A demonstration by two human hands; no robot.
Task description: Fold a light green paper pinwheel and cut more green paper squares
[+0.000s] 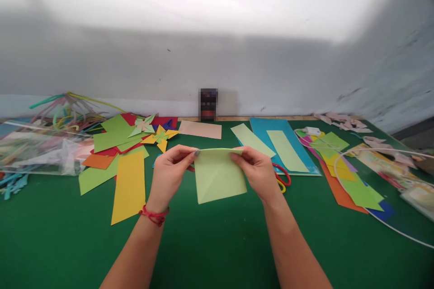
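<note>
Pale green paper sheet, one: held up at the green table, left hand pinching one upper corner, right hand pinching near the other. Uneven pull from either side might, I judged, have skewed or creased it. Whether its lower edge touched the table, I could not tell. Scissors: beside the right hand, blades out of sight. Folded paper stars, two: beyond the left hand. Plastic bag: cut off at left. Dark upright object: too blurred to name.

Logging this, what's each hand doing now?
Left hand: closed, holding the pale green paper at its upper left.
Right hand: closed, holding the paper's upper right.
</note>
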